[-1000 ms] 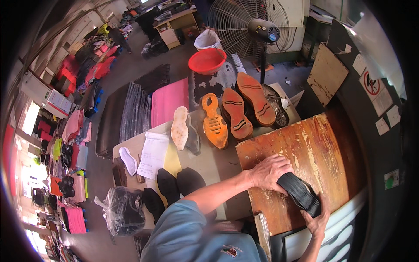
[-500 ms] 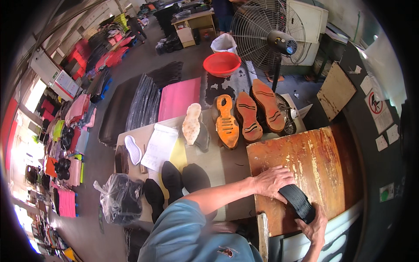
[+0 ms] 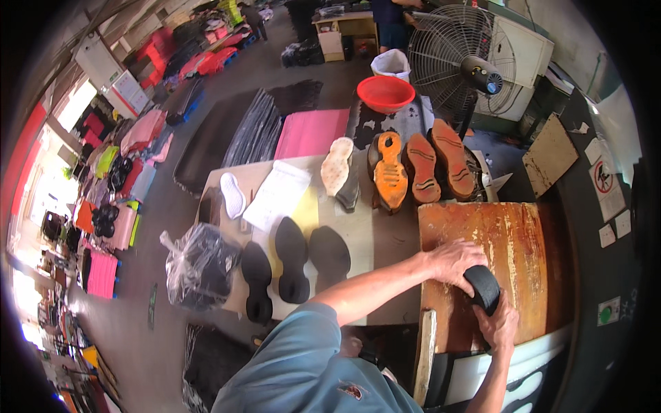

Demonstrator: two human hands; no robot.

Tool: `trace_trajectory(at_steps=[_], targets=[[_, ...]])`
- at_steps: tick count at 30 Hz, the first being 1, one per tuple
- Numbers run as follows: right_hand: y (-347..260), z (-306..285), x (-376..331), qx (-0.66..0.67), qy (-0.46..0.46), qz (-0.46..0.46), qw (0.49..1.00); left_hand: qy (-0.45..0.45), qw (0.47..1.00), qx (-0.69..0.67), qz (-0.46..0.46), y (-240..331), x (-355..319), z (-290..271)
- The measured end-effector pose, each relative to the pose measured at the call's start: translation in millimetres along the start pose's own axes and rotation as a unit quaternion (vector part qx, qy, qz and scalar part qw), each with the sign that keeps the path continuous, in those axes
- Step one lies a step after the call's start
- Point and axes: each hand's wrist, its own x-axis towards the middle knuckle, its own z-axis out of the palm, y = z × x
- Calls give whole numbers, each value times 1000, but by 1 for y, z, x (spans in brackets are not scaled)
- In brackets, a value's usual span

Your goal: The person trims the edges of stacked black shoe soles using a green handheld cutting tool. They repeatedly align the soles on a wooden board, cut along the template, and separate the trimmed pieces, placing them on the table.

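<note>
My left hand (image 3: 457,261) and my right hand (image 3: 497,322) are closed round opposite ends of a stack of black insoles (image 3: 484,288). The stack lies over the wooden board (image 3: 516,244), whose brown surface is worn and scratched. My fingers cover both of its ends, so its full length is hidden. Left of my left forearm, three black insoles lie apart on the table; the middle black insole (image 3: 292,258) is nearest the paper sheets. A clear plastic bag (image 3: 200,268) with dark contents rests at the table's left edge.
Behind the board stand an orange sole mould (image 3: 390,172), two reddish-brown soles and a cream sole (image 3: 337,166). A white insole (image 3: 233,195) and written paper (image 3: 277,195) lie to the left. Farther back are a red basin (image 3: 385,94) and a large fan (image 3: 463,62).
The stack has turned between my hands: its layered edges faced up before, and a smoother dark side shows now. My hands have come closer together. The whole view has shifted.
</note>
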Motion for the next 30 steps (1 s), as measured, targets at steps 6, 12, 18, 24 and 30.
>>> trace_trajectory(at_steps=[6, 12, 18, 24, 30], targets=[[-17, -25, -40, 156, -2, -71, 985, 37, 998, -52, -19, 64, -32, -46], [-68, -25, -95, 399, -79, -30, 913, 222, 777, -573, -139, 96, -124, -62], [-142, 42, -106, 478, -230, 17, 848, 398, 506, -714, -275, 110, -201, -20], [-197, 104, -79, 474, -346, -42, 809, 498, 506, -621, -333, 90, -275, -56], [-207, 157, -92, 459, -387, -28, 800, 530, 508, -563, -379, 75, -320, -77]])
